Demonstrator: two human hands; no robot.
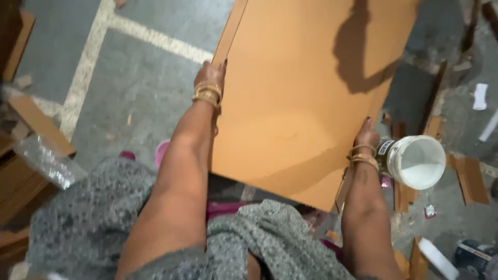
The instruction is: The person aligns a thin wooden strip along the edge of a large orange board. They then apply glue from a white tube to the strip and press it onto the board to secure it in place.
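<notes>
A large flat orange-brown board [306, 88] fills the middle of the view, held up off the grey floor. My left hand [209, 75] grips its left edge, with gold bangles on the wrist. My right hand [367, 136] grips the board's right edge lower down, also with bangles on the wrist. A dark shadow of a hand falls on the upper right of the board. A grey knitted shawl covers my lap below the board.
A white plastic tub [415, 161] of white paste stands by my right wrist. Wood strips [469, 179] and offcuts lie on the floor at right. Stacked boards [21, 181] and clear plastic wrap [44, 161] lie at left. Pale painted lines [83, 72] cross the concrete floor.
</notes>
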